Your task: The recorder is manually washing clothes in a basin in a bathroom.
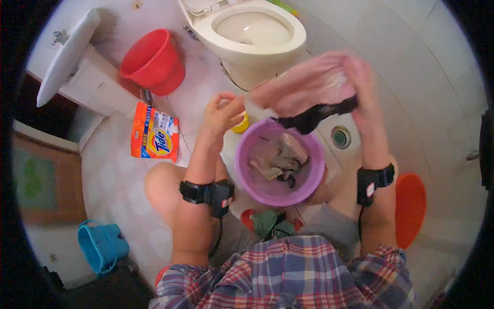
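Note:
A pink cloth garment with a black edge [309, 87] is stretched up in the air between my hands, slightly blurred. My right hand [361, 80] grips its right end, fingers closed round the fabric. At its left end, my left hand [225, 109] has its fingers curled in, seemingly pinching the cloth's corner. Below hangs the black trim, over the far rim of a purple basin [244, 181]. Inside the basin, wet clothes [280, 159] in pinkish, beige and black tones lie in cloudy water. Behind my left hand a small yellow object [241, 123] is partly hidden.
An orange detergent bag [154, 133] and a red bucket [157, 62] stand at the left. A toilet [252, 54] is ahead, a sink [72, 56] far left. A floor drain [340, 137] lies right of the basin. A blue bucket [103, 247] and an orange-red basin [410, 208] flank me.

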Available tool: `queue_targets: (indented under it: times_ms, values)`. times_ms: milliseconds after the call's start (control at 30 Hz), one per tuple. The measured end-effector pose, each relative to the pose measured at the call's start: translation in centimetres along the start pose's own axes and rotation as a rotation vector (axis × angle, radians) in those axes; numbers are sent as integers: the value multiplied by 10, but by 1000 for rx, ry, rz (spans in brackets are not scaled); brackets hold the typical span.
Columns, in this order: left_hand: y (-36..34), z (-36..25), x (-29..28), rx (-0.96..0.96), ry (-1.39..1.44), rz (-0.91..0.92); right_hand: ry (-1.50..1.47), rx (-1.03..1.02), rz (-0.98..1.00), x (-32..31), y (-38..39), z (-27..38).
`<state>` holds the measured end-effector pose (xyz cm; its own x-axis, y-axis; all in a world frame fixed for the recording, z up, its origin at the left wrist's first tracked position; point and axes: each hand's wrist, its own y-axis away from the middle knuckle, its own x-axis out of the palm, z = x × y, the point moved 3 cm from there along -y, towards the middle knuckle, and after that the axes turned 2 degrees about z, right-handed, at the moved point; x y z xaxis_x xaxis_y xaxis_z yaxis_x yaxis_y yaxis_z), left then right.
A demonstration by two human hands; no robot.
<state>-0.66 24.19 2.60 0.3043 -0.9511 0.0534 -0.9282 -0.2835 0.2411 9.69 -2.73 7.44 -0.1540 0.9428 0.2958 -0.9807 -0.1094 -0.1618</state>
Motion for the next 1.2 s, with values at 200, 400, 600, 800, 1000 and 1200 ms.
queue_targets:
  times_ms: [200,400,600,800,1000,1200]
  values:
    - [-9,2,-1,51,359,17,609,-467,-117,-105,52,170]
    - [-5,20,14,-49,404,35,1358,-196,-483,-207,139,238]
    - [-12,18,19,-45,429,85,1737,64,55,-138,113,153]
    - [-16,23,-4,-24,487,38,1048,287,892,33,43,-46]
    - [-22,28,-10,-53,428,21,1344,329,1019,-11,84,-294]
    - [-20,28,-2,-42,412,-26,1875,-332,890,-43,127,-344]
